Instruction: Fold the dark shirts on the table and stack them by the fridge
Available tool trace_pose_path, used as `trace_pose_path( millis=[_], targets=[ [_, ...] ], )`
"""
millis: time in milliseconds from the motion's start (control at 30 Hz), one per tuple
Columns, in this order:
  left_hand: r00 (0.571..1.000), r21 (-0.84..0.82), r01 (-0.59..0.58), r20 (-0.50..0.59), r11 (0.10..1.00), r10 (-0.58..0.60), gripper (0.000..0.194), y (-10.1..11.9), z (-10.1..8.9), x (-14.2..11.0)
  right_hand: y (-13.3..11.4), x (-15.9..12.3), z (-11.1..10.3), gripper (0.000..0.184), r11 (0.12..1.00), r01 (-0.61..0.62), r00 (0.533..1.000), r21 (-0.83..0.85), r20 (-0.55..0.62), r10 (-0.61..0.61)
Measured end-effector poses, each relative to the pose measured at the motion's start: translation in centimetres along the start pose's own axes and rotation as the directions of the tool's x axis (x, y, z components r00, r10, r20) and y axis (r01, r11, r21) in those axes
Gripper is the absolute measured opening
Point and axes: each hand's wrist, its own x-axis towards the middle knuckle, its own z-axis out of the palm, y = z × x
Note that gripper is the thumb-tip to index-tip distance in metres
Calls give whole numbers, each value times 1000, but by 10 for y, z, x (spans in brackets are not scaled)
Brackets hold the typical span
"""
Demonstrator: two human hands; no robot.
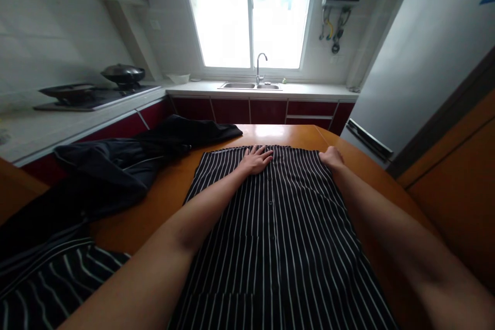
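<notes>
A black, white-striped garment with a button front lies spread on the wooden table. It looks like a shirt, its far edge running straight across near the middle of the table. My left hand rests flat on the cloth by that edge, fingers spread, just left of the button strip. At the far right corner, my right hand has its fingers closed on the garment's edge. The near end of the garment runs out of view at the bottom.
Dark clothing lies heaped along the table's left side. More striped cloth shows at lower left. Beyond the table are a counter with a sink, a stove with pans at left, and a fridge at right.
</notes>
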Motion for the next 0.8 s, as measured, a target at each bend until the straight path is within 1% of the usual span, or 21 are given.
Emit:
trace_pose_path(
  millis=[67,133,233,300,400,467,567,633,700,733,767,800],
  targets=[
    [1000,-3,-3,1,1000,3,63,0,0,0,7,11,-9,31,998,-35,998,52,49,32],
    [1000,2,-7,-1,1000,7,63,-1,0,0,6,18,-11,28,991,-69,994,113,97,58],
    [1000,14,-14,-9,1000,14,62,-1,-1,0,-4,23,-9,27,979,-121,985,167,139,98],
    [1000,12,-16,-8,1000,16,62,0,-1,-1,-12,27,-9,23,974,-121,985,194,141,94],
    [1000,1,-17,-12,1000,17,63,0,-1,0,-18,32,-8,20,973,-61,994,222,100,39],
    [1000,-7,-19,-15,1000,19,63,0,0,0,-15,32,-6,21,979,-20,999,201,54,9],
    [1000,-10,-14,-13,1000,14,64,-1,1,0,-6,26,-2,21,994,16,1000,105,-14,-15],
    [1000,-7,-9,-12,1000,9,64,0,1,0,-2,19,2,26,999,33,998,35,-58,-31],
    [1000,-5,-6,-15,1000,6,64,0,1,0,-4,7,7,34,999,52,992,-15,-116,-53],
    [1000,-3,-6,-20,1000,6,65,0,2,0,-8,-1,10,38,995,86,986,-45,-140,-91],
    [1000,-1,-7,-26,1000,6,65,0,2,0,-13,-11,15,42,986,148,977,-82,-145,-158],
    [999,2,-7,-32,1000,7,64,0,2,1,-20,-22,21,45,964,233,962,-126,-117,-247]
  ],
)
